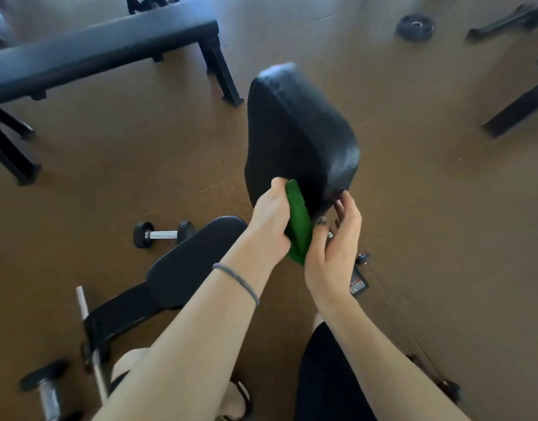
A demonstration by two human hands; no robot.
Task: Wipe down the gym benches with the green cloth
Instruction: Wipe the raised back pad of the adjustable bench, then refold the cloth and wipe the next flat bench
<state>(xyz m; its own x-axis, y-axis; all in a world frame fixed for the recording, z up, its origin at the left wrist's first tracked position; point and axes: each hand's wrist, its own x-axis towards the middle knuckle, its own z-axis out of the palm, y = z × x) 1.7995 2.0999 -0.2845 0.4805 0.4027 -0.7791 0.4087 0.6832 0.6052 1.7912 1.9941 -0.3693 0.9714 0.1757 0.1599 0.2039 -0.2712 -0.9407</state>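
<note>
One green cloth point(296, 226), two dumbbells, one weight plate point(415, 27). Left hand point(272, 221) grips cloth against black pad point(298, 135); right hand point(337, 247) relaxed, fingers touching pad's lower edge.

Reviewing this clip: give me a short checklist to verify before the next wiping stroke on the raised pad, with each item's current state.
1. Green terry cloth gripped by left hand: ok.
2. Cloth against the raised black padded backrest: ok, at its lower edge.
3. Right hand steadying the pad's lower corner: cannot tell; its fingertips are near the edge.
4. Upper pad surface wiped: cannot tell.
5. Black padded seat clear of the cloth: ok.
</note>
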